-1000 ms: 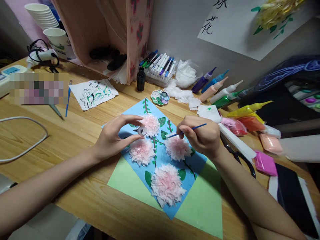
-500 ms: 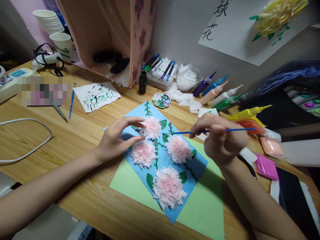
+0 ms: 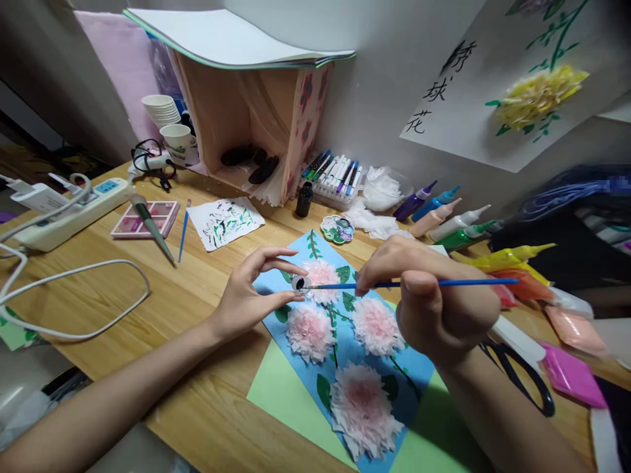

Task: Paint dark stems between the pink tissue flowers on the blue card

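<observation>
Between the thumb and fingers of my left hand [image 3: 251,292] is a small round cap [image 3: 300,284], pale at the rim and dark inside. My right hand [image 3: 428,299] grips a thin blue paintbrush [image 3: 379,285], its bristles at the cap's opening. Under both hands lies a blue sheet [image 3: 414,374] with painted brown stems and green leaves. Several pale pink paper flowers [image 3: 365,407] stand out from it; the upper ones are partly behind my hands. A light green sheet [image 3: 280,387] lies beneath the blue one.
Behind the sheets are a small black bottle [image 3: 304,200], a paint palette [image 3: 337,228] and a paint-smeared tissue [image 3: 224,223]. Paint tubes [image 3: 446,223] line the right back, near black-handled scissors [image 3: 522,381]. A makeup palette [image 3: 145,220], power strip [image 3: 79,213] and cable [image 3: 142,276] lie left.
My right hand has brought the brush leftward, so its tip now meets the cap. The cap has turned to show its dark opening. The camera view has shifted up and left.
</observation>
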Tool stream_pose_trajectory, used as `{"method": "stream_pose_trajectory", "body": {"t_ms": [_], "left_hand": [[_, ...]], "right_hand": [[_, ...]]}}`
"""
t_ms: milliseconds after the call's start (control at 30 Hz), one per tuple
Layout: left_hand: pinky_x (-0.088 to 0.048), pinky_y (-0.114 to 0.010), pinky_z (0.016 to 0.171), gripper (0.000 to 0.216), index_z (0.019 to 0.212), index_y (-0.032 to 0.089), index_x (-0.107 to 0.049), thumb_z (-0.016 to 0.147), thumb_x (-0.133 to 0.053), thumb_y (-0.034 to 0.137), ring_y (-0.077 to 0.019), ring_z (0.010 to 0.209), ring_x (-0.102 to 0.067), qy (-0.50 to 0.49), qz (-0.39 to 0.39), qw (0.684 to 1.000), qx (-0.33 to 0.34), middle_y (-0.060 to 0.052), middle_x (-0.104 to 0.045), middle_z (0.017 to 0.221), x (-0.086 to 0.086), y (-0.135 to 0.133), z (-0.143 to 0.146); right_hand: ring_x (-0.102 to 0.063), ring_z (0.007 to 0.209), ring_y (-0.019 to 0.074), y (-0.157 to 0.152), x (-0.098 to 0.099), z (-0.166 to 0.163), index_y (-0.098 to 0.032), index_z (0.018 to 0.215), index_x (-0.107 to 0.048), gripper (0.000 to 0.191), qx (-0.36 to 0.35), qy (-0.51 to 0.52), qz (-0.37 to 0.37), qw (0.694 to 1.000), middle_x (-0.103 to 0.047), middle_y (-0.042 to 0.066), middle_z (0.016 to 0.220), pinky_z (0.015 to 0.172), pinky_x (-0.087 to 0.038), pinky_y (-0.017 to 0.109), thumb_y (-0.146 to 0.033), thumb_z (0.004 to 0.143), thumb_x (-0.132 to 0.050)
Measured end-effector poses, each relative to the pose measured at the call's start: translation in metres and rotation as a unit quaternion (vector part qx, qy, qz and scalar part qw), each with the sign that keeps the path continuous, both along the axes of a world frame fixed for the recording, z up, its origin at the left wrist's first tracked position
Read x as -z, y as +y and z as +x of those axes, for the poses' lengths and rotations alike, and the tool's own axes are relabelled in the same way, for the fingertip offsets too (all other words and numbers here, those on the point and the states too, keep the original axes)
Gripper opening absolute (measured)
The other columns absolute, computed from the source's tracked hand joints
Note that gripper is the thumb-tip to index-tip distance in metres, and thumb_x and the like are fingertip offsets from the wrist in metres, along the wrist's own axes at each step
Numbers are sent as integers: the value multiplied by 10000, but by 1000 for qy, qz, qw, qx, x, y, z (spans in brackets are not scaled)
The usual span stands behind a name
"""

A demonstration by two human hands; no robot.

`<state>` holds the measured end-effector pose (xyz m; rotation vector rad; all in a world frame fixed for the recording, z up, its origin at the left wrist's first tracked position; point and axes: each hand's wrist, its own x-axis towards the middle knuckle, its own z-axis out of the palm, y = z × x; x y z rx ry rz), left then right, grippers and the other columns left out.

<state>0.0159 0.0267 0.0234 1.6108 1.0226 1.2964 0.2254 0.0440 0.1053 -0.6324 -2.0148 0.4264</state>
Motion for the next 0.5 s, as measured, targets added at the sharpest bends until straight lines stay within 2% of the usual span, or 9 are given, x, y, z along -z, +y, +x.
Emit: {"method": "stream_pose_trajectory", "body": {"t_ms": [200,500], "left_hand": [[-544,-332,870,506,1133,195,-544,695,-797,166,-205,933,-697,4,8,1000,14,-58,-717,969,-1,-1,1],[-543,-344,893,506,1133,195,-546,694,-799,193,-205,935,-696,11,14,1000,16,-62,-719,968,-2,-2,0]], "right_hand": [[-550,580,132,-2,2,-2,-179,713,-608,445,-18,-17,-11,1000,-613,34,605,570,-426,297,-378,992,-324],[-580,584,134,-2,3,4,-193,692,-605,450,10,-6,-20,1000,-625,30,611,576,-465,294,-411,982,-339]]}}
